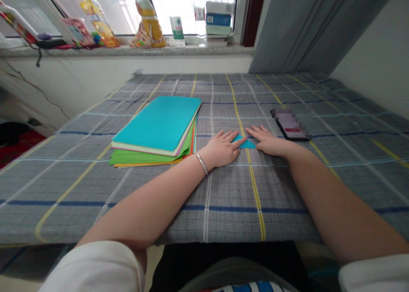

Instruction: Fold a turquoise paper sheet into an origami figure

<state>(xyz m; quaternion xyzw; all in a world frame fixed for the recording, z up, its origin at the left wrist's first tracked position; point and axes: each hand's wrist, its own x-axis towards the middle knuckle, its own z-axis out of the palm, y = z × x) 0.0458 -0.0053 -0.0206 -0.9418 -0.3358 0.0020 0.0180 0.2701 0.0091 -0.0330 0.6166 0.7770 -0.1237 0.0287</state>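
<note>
A small folded piece of blue paper [248, 144] lies flat on the plaid cloth, its visible part coming to a point on the right. My left hand [224, 147], with a silver bangle at the wrist, rests over its left part, fingers spread and pressing down. On the other side, my right hand [266, 140] lies palm down with its fingers stretched out, at the paper's right corner. Part of the paper is hidden beneath my left fingers. Left of my hands sits a stack of coloured paper [158, 123], blue on top, with green and orange sheets below.
A phone [291, 125] lies on the plaid cloth [230, 189] beyond my right hand. Along the windowsill [111, 51] stand an orange drink bottle [152, 25], a green and white tube [177, 28] and stacked boxes [219, 21]. A grey curtain [294, 27] hangs at the back right.
</note>
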